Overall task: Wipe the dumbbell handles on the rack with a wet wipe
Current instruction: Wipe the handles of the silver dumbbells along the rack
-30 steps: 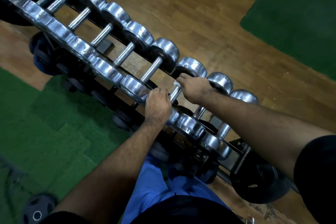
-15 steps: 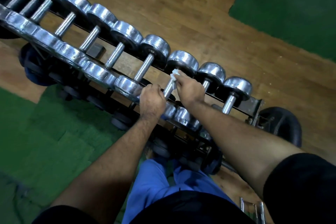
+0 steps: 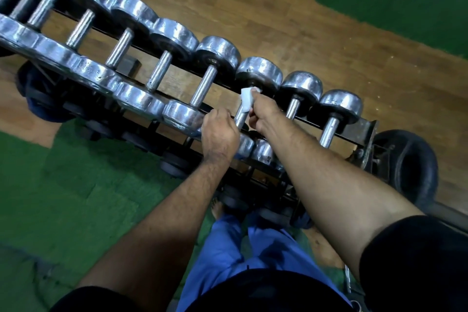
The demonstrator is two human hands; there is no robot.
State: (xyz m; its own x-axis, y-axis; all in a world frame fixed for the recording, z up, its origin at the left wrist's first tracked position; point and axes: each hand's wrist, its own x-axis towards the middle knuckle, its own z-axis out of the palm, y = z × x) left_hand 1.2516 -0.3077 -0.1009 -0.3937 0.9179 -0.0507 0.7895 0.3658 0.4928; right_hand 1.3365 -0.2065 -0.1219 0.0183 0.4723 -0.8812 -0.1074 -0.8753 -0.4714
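Observation:
A row of several chrome dumbbells lies across a black rack [image 3: 359, 132] that runs from upper left to lower right. My right hand [image 3: 263, 111] holds a white wet wipe [image 3: 246, 100] wrapped round the far end of one dumbbell handle [image 3: 240, 116], close to its far head [image 3: 259, 71]. My left hand [image 3: 220, 134] grips the near end of the same dumbbell, over its near head, which is mostly hidden. Bare handles show on the dumbbells to either side.
Black weight plates [image 3: 410, 164] lean at the rack's right end, and more dark plates sit under the rack at the left [image 3: 43, 99]. Wooden floor lies beyond the rack, green mats at the near left and far right. My blue trousers [image 3: 243, 256] are below.
The wipe in my right hand has slid along the handle toward the far head. My left hand keeps its grip. The view has shifted, so the rack's right end now shows.

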